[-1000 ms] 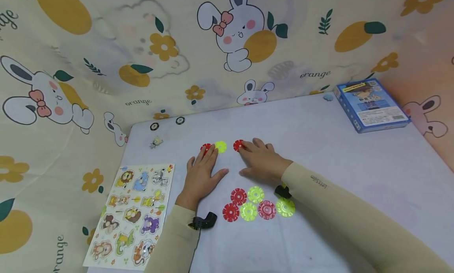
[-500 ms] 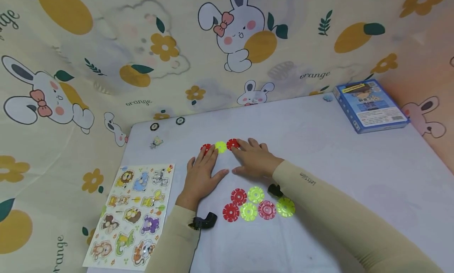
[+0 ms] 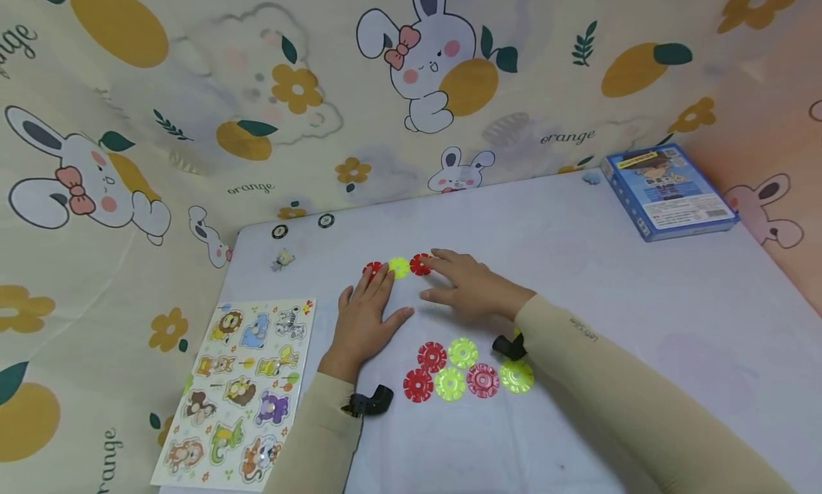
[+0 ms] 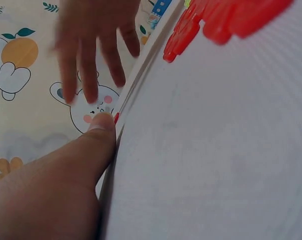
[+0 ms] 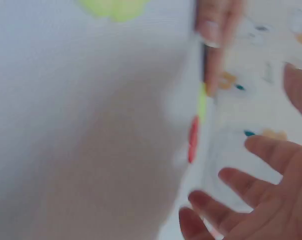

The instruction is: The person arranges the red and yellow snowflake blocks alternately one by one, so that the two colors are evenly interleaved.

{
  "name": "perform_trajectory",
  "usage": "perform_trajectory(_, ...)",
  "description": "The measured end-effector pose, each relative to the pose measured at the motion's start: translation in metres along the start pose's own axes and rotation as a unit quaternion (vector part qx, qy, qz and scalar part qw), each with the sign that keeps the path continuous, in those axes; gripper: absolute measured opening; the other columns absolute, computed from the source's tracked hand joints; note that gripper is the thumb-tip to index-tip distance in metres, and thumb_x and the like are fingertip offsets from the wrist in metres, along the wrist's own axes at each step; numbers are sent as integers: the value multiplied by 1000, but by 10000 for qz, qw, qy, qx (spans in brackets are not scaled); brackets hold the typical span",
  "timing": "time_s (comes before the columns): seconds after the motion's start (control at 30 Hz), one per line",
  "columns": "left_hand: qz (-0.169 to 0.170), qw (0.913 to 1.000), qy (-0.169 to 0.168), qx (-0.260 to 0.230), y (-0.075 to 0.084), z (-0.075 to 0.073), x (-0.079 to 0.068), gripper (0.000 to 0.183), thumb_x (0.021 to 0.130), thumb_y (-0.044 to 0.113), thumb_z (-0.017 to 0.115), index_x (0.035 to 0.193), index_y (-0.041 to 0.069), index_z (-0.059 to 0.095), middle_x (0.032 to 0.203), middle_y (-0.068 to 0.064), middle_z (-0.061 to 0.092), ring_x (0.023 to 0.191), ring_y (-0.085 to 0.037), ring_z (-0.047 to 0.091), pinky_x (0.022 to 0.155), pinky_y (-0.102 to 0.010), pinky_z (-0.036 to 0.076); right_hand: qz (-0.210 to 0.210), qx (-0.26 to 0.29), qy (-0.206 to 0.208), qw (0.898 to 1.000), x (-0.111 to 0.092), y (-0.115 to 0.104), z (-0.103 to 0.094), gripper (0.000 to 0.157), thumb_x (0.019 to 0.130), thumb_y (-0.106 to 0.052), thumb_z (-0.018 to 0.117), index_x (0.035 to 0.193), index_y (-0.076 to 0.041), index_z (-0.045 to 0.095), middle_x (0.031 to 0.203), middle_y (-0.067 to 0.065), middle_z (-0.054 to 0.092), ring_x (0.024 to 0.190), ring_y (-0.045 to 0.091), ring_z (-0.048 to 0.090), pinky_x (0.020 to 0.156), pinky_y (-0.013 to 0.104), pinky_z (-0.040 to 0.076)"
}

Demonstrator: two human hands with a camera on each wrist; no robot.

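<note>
Head view first: the left hand (image 3: 362, 330) is lying with fairly straight fingers on the left red disc (image 3: 372, 266), fingertips reaching about to the yellow disc (image 3: 399, 268). Big change is the right red disc (image 3: 419, 264): a second ago there was a gap, and now it's sitting just beside the yellow one. The right hand (image 3: 472, 283) is also easing up off it, carrying nothing. To me that's making a row of three on the bench (image 3: 546, 230), so that disc is looking placed, though I can't tell if the edges are actually touching. The other discs (image 3: 450, 383) are lying bunched nearer the person, with nobody handling them.

Left wrist view: the left thumb is filling the front, a sliver of red is peeking past its tip, and the right hand is blurring beyond it, fingers dangling. The rest of the left grip isn't showing here.

Right wrist view is pretty blurry, but the right grip is looking empty, fingers spreading apart, while yellow and red are showing edge-on, end to end.
</note>
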State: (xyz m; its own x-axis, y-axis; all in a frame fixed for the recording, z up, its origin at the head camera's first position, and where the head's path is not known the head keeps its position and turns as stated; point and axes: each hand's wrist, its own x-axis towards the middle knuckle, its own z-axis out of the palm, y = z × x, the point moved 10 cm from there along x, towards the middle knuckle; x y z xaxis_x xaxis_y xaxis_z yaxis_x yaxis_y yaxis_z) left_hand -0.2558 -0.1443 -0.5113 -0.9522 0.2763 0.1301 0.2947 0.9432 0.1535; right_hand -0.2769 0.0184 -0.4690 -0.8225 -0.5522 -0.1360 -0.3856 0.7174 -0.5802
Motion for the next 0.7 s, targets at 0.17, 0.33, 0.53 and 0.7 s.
perform_trajectory(0.17,-13,10000,8,-76,-1,1,0,86,85,78,30,153,26,25,158,6,17,144,-21,6,109,-57,11,-6,1816,282,9830,-31,13,-26,63,89,-59,55,146,-37,37,148,-8,36,128,21,41,98,54,38)
perform_trajectory(0.33,20,9999,25,-142,0,0,0,85,85,77,31,153,25,26,158,6,18,144,-22,8,108,-57,12,-214,2770,535,9591,-69,31,-40,48,97,-40,53,144,-39,38,145,-4,41,122,22,47,93,53,42)
perform_trajectory(0.53,119,9997,115,-197,2,-4,1,84,86,75,33,152,23,28,157,4,19,144,-23,9,108,-57,13,-413,3429,711,9358,-113,60,-41,48,101,-24,49,147,-29,36,143,6,44,123,33,48,90,55,44)
perform_trajectory(0.7,106,9996,90,-234,2,-5,-1,83,87,74,34,152,22,29,157,3,20,144,-23,9,107,-58,14,13,2782,809,9571,-140,92,-28,53,98,-24,55,148,-25,35,139,3,48,118,24,51,92,40,46)
